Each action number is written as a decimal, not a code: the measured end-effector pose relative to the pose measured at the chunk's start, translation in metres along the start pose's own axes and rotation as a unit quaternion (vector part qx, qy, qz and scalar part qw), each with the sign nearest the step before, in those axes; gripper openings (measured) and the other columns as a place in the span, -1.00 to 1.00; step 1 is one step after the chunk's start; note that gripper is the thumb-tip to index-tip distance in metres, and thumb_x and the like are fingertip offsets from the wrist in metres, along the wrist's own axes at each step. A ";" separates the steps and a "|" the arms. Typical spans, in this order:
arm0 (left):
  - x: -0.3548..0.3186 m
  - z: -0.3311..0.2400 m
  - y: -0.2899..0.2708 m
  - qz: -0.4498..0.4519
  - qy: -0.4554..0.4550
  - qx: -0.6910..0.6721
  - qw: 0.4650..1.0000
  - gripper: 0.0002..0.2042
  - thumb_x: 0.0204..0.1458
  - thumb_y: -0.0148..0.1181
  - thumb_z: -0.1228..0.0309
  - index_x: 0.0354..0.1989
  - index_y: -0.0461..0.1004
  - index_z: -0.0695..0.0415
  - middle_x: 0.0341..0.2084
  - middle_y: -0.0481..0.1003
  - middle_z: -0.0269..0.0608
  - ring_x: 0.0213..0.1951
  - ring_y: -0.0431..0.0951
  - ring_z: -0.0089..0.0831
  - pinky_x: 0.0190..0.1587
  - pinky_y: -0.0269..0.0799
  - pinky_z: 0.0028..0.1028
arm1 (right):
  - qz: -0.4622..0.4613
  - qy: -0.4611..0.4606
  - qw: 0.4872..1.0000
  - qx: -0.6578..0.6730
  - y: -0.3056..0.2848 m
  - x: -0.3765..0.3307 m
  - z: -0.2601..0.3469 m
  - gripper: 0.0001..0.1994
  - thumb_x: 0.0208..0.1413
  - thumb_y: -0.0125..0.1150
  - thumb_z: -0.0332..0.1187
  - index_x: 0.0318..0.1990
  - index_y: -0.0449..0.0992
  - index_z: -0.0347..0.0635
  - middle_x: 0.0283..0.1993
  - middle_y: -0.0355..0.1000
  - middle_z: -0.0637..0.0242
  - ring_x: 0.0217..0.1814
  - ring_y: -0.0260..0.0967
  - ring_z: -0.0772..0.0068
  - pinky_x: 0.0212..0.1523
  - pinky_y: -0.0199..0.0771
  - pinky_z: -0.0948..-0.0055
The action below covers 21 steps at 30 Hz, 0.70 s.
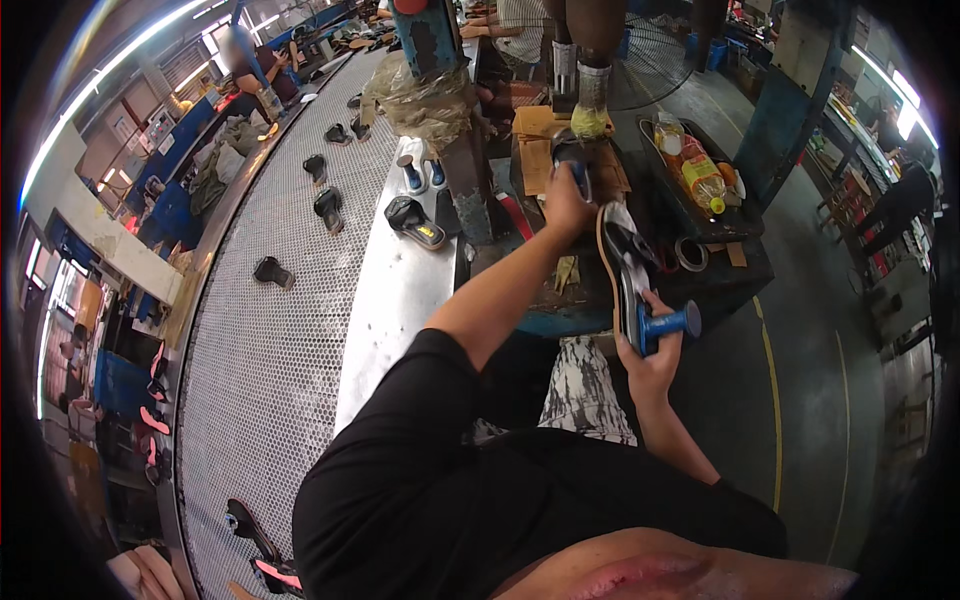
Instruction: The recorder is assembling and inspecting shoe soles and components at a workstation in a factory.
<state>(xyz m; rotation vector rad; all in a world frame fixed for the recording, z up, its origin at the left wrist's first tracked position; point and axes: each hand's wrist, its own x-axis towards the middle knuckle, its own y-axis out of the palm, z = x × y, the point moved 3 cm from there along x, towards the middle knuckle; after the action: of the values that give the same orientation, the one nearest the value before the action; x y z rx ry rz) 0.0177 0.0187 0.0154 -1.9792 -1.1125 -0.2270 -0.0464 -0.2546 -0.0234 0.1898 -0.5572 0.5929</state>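
My right hand (652, 368) is closed around the heel end of a black sandal (627, 265) with a light insole. A blue post with a round end (672, 324) sticks out sideways at its heel; it looks like part of a shoe last. My left hand (570, 203) reaches forward to the machine and is wrapped round a second dark sandal (572, 152), mostly hidden by the hand. That sandal sits just below the machine's yellowish, worn press head (591, 118), over brown cardboard pads (533, 165). Whether it touches the head I cannot tell.
Left of me, a perforated conveyor (270, 340) carries several sandals. Along it runs a metal ledge (385, 300) with a black sandal (415, 222) and two blue-posted lasts (411, 176). A rusty post (468, 185) stands ahead. At right, a black tray (725, 228) holds bottles; a tape roll (690, 254) lies nearby.
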 end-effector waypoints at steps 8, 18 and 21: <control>-0.149 0.024 -0.086 -0.020 -0.123 -0.160 0.979 -0.30 -0.30 0.39 0.51 0.13 0.25 0.21 -0.06 0.41 0.02 0.03 0.44 -0.07 0.13 0.32 -0.30 | 0.074 -0.002 0.948 -0.310 0.054 0.182 -0.081 -0.26 -0.13 0.40 -0.40 0.22 0.16 -0.40 0.16 0.29 -0.12 0.22 0.27 -0.09 0.16 0.33 0.20; -0.235 0.117 -0.212 -0.123 -0.229 0.068 0.963 -0.23 -0.34 0.41 0.50 0.18 0.24 0.26 0.03 0.32 0.07 0.11 0.32 -0.03 0.20 0.22 -0.23 | 0.102 0.135 0.898 -0.406 0.070 0.284 -0.100 -0.03 -0.04 0.40 -0.24 0.33 -0.15 -0.58 0.32 0.06 -0.27 0.31 0.17 -0.18 0.23 0.31 0.09; -0.224 0.110 -0.230 -0.151 -0.198 0.079 0.965 -0.28 -0.31 0.39 0.48 0.14 0.26 0.29 -0.02 0.34 0.10 0.07 0.33 0.01 0.18 0.24 -0.20 | 0.124 0.108 0.878 -0.449 0.088 0.320 -0.083 -0.10 -0.04 0.40 -0.21 0.30 -0.04 -0.54 0.31 0.08 -0.25 0.30 0.19 -0.14 0.21 0.33 0.08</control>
<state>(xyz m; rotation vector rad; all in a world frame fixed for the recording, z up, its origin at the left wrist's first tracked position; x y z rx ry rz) -0.3170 0.0197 -0.0363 -1.7482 -1.6393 0.1054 0.1598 -0.0030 0.0834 -0.8333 -0.5911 0.5380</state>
